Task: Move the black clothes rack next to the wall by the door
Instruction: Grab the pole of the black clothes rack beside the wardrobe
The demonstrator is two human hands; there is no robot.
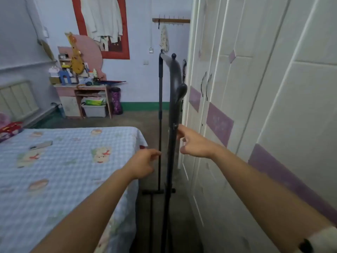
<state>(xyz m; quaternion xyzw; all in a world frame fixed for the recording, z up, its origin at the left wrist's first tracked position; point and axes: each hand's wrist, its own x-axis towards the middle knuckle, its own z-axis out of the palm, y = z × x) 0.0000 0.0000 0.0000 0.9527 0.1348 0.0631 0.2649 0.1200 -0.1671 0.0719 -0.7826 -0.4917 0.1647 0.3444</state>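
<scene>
My fingers [182, 132] were spread loose on both hands, gripping nothing, my right hand [196, 145] touching the near pole of the black clothes rack [172, 106] standing between bed [73, 152] and wardrobe [255, 88], left hand [144, 161] just beside the far pole, so carrying it was not yet begun.

black clothes rack [172, 128] standing upright in the gap between bed and wardrobe
thin black poles, curved top rail with round knobs, crossbar foot on the floor.
</scene>
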